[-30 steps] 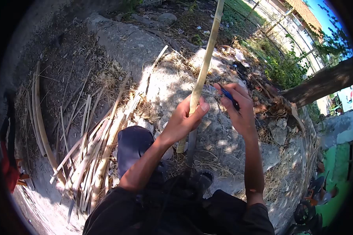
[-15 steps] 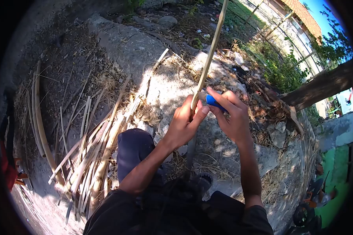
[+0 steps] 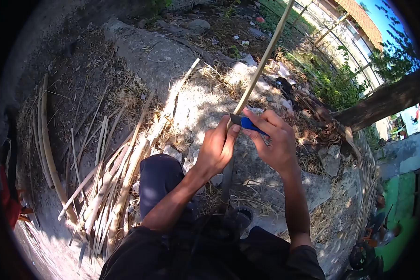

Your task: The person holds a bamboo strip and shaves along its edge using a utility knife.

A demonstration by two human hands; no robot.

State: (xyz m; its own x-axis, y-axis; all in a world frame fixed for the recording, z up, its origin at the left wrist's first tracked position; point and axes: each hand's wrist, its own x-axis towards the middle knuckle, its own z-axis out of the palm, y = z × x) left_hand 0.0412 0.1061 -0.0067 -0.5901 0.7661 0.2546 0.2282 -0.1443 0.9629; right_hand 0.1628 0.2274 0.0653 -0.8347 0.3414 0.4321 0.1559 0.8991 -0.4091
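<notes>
The person's left hand [image 3: 215, 147] is closed around a long, thin, pale tan wooden strip [image 3: 262, 65], thumb on one side and curled fingers on the other. Most of the visible strip lies beyond this grip, slanting up and to the right from the knuckles to the top edge of the view; whether any of it extends below the fist cannot be told.

The right hand [image 3: 277, 142] pinches a small knife with a blue handle and flat dark-grey blade [image 3: 252, 125] between thumb and fingers. The handle sits at the fingertips, and the blade points left, lying across the strip right at the upper edge of the left hand's grip, next to the left thumb.

Both hands are close together above rough grey stony ground [image 3: 261, 172]. Left of the dark-clad knee [image 3: 159, 175] lies a loose pile of pale split sticks [image 3: 119, 193].
</notes>
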